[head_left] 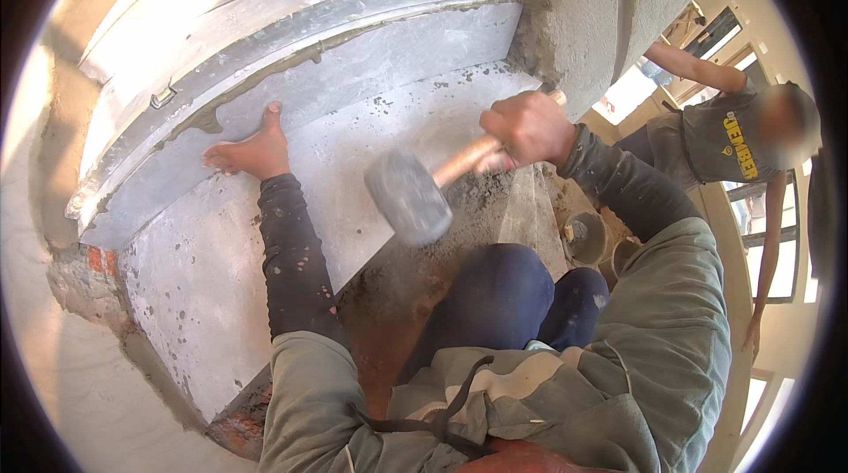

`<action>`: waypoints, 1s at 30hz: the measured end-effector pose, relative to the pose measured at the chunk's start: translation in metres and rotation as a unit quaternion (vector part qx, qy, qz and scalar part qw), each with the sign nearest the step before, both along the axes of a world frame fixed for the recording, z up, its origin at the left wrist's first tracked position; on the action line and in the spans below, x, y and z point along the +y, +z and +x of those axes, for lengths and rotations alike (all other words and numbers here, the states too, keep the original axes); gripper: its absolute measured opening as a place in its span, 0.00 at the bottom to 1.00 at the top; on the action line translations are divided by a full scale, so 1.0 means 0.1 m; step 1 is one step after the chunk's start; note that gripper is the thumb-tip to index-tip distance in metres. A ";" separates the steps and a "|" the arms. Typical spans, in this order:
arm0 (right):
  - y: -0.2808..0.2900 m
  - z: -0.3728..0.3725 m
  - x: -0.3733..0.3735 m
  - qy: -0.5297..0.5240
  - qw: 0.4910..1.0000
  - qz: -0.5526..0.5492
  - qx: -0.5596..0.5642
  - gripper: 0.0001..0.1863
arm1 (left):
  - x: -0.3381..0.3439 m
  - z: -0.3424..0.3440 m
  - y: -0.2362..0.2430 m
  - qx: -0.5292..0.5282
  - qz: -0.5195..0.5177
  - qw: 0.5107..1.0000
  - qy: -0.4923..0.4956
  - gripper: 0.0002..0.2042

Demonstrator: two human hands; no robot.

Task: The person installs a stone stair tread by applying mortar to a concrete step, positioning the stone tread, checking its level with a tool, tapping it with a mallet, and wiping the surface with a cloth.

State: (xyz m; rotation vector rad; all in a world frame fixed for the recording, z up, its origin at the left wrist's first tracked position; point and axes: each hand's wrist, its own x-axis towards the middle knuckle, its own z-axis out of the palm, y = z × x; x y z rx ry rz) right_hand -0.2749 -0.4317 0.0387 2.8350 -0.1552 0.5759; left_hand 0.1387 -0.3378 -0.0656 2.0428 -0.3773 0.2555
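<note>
My right hand (530, 130) grips the wooden handle of a rubber mallet (408, 199). The mallet's dark grey head is slightly blurred and hangs over the edge of a pale tread slab (208, 287). My left hand (252, 148) has its thumb and fingers spread and presses on an upright grey riser slab (389, 47). Along the riser's top runs a bead of wet mortar (208, 113). Just above it lies a long metal spirit level (344, 24), with a green vial near its right end.
A rounded concrete column (587, 14) stands at the right of the steps. Exposed brick and mortar (93, 274) show at the left edge. A bucket (585, 239) stands beyond my knees (495, 301). A co-worker (720, 137) with arms outstretched is at the right.
</note>
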 end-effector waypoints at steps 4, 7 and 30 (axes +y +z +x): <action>-0.02 0.01 -0.29 0.179 0.980 -0.064 -0.058 0.36 | -0.03 -0.09 0.11 -0.006 0.007 1.000 -0.001 0.76; -0.06 -0.11 -0.73 -0.136 0.990 -0.023 0.001 0.40 | -0.09 -0.21 0.12 0.001 -0.023 1.000 -0.008 0.74; 0.38 0.35 0.18 -0.227 0.940 0.255 0.021 0.35 | -0.13 -0.32 0.12 -0.022 -0.198 0.978 -0.062 0.79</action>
